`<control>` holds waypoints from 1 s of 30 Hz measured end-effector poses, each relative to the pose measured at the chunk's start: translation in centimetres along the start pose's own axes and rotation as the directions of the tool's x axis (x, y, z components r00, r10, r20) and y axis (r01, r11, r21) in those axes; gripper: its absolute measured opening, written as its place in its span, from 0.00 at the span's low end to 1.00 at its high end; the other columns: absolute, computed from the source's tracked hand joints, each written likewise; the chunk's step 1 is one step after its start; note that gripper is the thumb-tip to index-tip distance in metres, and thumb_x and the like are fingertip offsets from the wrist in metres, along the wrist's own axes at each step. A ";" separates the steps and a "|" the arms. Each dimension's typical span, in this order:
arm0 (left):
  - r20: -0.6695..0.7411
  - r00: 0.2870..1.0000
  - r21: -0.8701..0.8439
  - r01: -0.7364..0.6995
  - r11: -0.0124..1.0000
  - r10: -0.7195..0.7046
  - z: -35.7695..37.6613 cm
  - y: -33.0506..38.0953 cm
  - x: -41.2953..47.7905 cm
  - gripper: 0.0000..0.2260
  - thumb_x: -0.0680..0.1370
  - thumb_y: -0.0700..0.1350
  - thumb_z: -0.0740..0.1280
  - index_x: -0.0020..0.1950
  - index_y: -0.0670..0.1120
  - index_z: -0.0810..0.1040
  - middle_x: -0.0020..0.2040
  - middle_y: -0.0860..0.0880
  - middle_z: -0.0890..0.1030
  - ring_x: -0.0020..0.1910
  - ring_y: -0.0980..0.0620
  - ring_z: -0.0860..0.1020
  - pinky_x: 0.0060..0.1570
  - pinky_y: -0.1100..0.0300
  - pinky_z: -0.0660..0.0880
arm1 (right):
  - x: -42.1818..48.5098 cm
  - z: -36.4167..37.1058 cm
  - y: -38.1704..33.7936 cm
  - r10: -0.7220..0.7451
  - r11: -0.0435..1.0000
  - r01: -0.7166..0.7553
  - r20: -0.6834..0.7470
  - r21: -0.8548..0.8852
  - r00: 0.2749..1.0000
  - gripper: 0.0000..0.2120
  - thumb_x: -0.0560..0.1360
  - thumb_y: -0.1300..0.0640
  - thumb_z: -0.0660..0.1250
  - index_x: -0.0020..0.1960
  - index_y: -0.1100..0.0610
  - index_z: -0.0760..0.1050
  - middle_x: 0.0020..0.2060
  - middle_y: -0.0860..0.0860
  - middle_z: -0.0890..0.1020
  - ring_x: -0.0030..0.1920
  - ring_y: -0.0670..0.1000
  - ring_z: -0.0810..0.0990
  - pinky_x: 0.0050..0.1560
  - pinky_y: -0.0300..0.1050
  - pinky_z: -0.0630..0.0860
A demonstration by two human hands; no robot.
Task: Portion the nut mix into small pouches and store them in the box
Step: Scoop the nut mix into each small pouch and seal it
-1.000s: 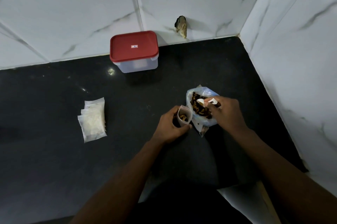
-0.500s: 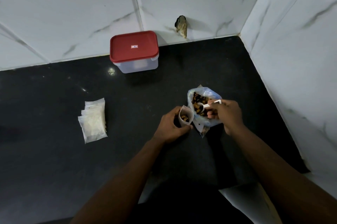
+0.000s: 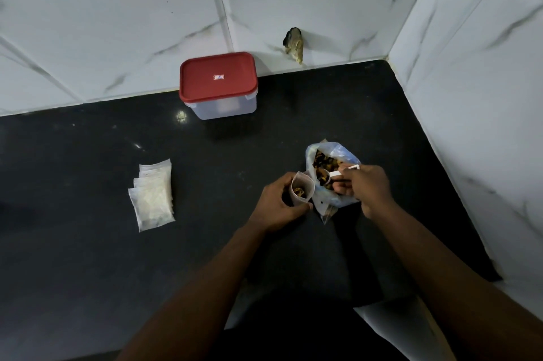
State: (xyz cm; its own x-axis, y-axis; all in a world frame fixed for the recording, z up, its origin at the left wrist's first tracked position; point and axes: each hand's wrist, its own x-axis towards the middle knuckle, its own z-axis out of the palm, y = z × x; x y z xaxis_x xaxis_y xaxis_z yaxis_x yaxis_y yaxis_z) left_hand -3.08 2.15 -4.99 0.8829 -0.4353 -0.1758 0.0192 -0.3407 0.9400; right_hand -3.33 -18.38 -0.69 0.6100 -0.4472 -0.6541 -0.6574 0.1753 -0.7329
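The label (image 3: 218,77) on the lid (image 3: 217,66) of the box (image 3: 226,109) is too small to read. Nearer than the box, the left hand (image 3: 279,206) hides the pouch's (image 3: 308,192) lower part.

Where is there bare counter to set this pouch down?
Bare counter lies between the stack of empty pouches and the left hand, and between that hand and the red-lidded box. It is crowded at the nut bag, where the right hand holds the scoop beside the pouch.
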 end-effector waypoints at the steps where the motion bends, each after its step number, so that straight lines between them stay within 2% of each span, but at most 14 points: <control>1: 0.003 1.000 -0.001 0.004 1.000 -0.004 -0.1 0.0 0.0 0.24 0.73 0.41 0.78 0.68 0.49 0.77 0.60 0.55 0.82 0.59 0.60 0.81 0.57 0.64 0.79 | 0.0 0.0 0.0 -0.007 1.000 0.007 -0.008 0.013 1.000 0.04 0.81 0.61 0.67 0.54 0.57 0.81 0.41 0.57 0.86 0.36 0.49 0.86 0.34 0.39 0.80; 7: -0.001 1.000 -0.009 0.004 1.000 -0.004 -0.3 0.0 -0.2 0.23 0.74 0.39 0.77 0.67 0.48 0.78 0.60 0.55 0.82 0.59 0.62 0.80 0.56 0.68 0.77 | -0.5 -0.1 0.0 -0.066 0.996 0.069 -0.051 0.058 0.997 0.08 0.80 0.60 0.68 0.58 0.54 0.79 0.44 0.55 0.85 0.38 0.48 0.86 0.35 0.39 0.81; 15: -0.085 0.992 0.041 -0.089 0.995 0.092 -0.2 0.0 -0.2 0.21 0.72 0.39 0.79 0.63 0.47 0.80 0.61 0.53 0.79 0.60 0.58 0.79 0.56 0.68 0.77 | -1.1 -1.7 0.2 -0.078 0.989 0.082 -0.035 0.124 0.996 0.12 0.80 0.60 0.68 0.63 0.53 0.77 0.48 0.53 0.84 0.44 0.50 0.86 0.41 0.43 0.82; 19: -0.111 0.988 0.062 -0.098 0.993 0.105 -0.1 0.0 -0.1 0.21 0.72 0.41 0.79 0.63 0.47 0.80 0.60 0.54 0.79 0.59 0.59 0.79 0.54 0.68 0.77 | -1.5 -2.5 0.1 -0.071 0.971 0.063 0.024 0.231 0.997 0.11 0.80 0.61 0.68 0.61 0.55 0.78 0.51 0.57 0.84 0.42 0.49 0.85 0.40 0.42 0.82; 23: -0.102 0.990 0.045 -0.093 0.995 0.097 0.0 0.1 -0.2 0.23 0.72 0.41 0.79 0.65 0.48 0.79 0.62 0.56 0.79 0.61 0.60 0.79 0.56 0.66 0.78 | -2.3 -2.4 -0.5 -0.100 0.956 0.075 0.076 0.283 0.992 0.08 0.80 0.61 0.68 0.58 0.54 0.79 0.50 0.57 0.84 0.41 0.49 0.84 0.41 0.42 0.82; 26: -0.111 0.989 0.032 -0.094 0.995 0.097 0.1 0.1 -0.3 0.26 0.71 0.42 0.80 0.68 0.50 0.78 0.63 0.56 0.79 0.62 0.58 0.80 0.58 0.59 0.80 | -3.2 -2.1 -0.9 -0.146 0.951 0.098 0.147 0.294 0.978 0.09 0.79 0.61 0.69 0.59 0.55 0.80 0.46 0.55 0.85 0.40 0.48 0.84 0.42 0.43 0.81; 30: -0.128 0.989 0.028 -0.076 0.997 0.079 0.2 0.0 -0.3 0.27 0.71 0.43 0.80 0.68 0.50 0.77 0.63 0.55 0.79 0.62 0.59 0.80 0.61 0.57 0.80 | -4.5 -1.3 -0.6 -0.207 0.952 0.142 0.232 0.270 0.950 0.09 0.79 0.61 0.69 0.60 0.56 0.80 0.41 0.54 0.86 0.38 0.49 0.84 0.40 0.43 0.82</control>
State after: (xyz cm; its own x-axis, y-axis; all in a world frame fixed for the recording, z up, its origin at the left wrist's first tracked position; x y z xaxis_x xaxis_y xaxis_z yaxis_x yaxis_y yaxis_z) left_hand -3.45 2.10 -4.98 0.9345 -0.3506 -0.0622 -0.0610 -0.3298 0.9421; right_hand -6.21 -17.65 2.95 0.8186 -0.2579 -0.5133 -0.4201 0.3407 -0.8411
